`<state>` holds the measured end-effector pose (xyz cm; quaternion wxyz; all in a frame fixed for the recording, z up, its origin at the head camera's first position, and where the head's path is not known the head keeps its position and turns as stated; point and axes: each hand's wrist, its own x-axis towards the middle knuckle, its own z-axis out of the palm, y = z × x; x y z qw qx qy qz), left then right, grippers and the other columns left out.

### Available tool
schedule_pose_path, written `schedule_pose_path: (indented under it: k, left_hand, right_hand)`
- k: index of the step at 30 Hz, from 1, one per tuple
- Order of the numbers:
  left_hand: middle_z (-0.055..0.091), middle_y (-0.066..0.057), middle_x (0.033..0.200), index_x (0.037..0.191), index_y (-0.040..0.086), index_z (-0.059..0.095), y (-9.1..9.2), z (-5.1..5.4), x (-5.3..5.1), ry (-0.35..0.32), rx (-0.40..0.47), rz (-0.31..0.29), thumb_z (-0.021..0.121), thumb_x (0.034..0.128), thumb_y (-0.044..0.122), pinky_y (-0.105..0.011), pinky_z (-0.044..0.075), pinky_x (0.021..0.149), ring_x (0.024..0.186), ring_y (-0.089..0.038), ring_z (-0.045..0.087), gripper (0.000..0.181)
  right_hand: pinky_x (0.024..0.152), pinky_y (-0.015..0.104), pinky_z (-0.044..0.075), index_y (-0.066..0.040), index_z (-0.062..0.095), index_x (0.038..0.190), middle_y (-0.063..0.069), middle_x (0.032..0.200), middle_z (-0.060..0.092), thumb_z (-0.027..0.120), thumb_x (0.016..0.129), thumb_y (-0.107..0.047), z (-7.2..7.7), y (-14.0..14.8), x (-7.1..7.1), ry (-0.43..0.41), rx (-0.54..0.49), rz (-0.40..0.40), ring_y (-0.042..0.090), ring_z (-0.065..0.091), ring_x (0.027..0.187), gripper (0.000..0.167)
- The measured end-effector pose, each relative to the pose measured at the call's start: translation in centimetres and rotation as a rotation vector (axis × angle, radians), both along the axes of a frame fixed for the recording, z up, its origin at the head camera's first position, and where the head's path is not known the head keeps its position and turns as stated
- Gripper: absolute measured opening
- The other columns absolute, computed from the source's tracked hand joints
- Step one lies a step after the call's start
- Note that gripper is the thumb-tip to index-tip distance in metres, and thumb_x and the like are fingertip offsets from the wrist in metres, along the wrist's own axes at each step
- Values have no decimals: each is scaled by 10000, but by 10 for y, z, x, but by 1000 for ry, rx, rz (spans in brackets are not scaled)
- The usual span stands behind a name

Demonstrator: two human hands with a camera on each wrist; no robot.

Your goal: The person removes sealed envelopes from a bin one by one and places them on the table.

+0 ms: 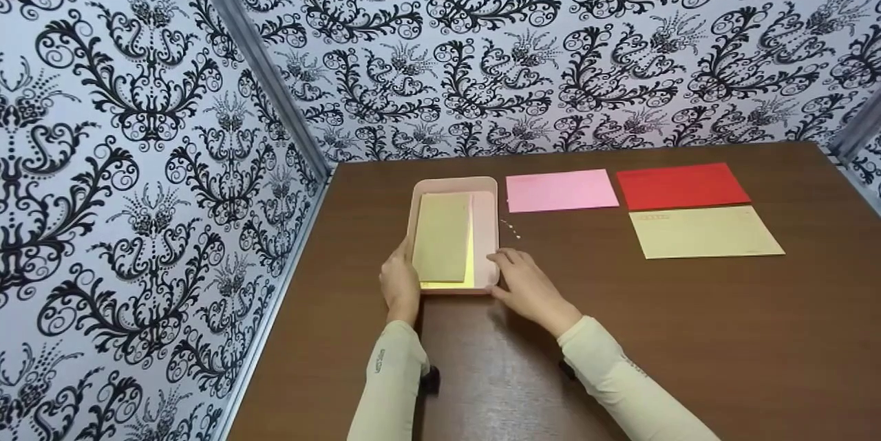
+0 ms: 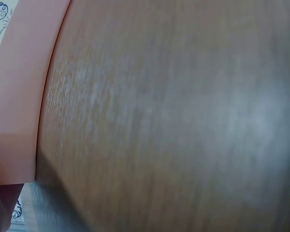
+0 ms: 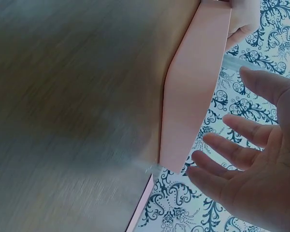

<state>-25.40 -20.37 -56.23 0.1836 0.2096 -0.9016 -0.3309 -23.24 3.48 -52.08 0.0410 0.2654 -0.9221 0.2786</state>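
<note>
A shallow pink tray (image 1: pixel 486 221) lies on the table in the head view. In it a beige envelope (image 1: pixel 440 238) lies over a yellow one (image 1: pixel 470 262), whose edge shows at the right and near sides. My left hand (image 1: pixel 400 283) holds the tray's left side near the front corner; its fingers are partly hidden. At the opposite side, my right hand (image 1: pixel 533 289) is by the front right corner. The right wrist view shows that hand's fingers (image 3: pixel 232 150) spread and loosely bent beside the tray's pink wall (image 3: pixel 193 92), not curled round it.
Right of the tray on the brown table (image 1: pixel 550 372) lies a pink envelope (image 1: pixel 562 190). Farther right, a red envelope (image 1: pixel 681 186) sits above a cream envelope (image 1: pixel 707 232). Small white specks (image 1: pixel 511 226) lie by the tray. Patterned walls (image 1: pixel 482 49) stand behind and at left.
</note>
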Motion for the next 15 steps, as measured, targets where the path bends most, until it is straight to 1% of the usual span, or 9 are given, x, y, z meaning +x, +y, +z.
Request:
schedule_pose_path:
  k: [7, 13, 15]
  left_hand:
    - [702, -119, 1259, 1336, 250, 655, -1, -1, -1, 4, -2, 3, 500, 1010, 64, -518, 573, 840, 1046, -377, 702, 406]
    - [698, -111, 1268, 1332, 249, 658, 0, 0, 0, 6, 2, 8, 494, 1015, 81, -529, 565, 854, 1057, -382, 696, 394]
    - [701, -113, 1262, 1330, 240, 660, 1, 0, 0, 8, -1, 9, 493, 1009, 67, -533, 566, 840, 1042, -388, 699, 400]
  right_hand:
    - [1107, 519, 412, -16, 597, 1310, 197, 1348, 585, 746, 879, -215, 1, -11, 0, -4, -20, 20, 413, 512, 1290, 497]
    - [1078, 496, 442, 2, 629, 1249, 181, 1294, 620, 750, 857, -175, 2, -20, -1, -15, -76, 44, 389, 557, 1239, 446]
    - [1078, 493, 442, 9, 629, 1247, 183, 1294, 623, 747, 858, -172, 3, -23, -1, -30, -94, 37, 381, 562, 1239, 445]
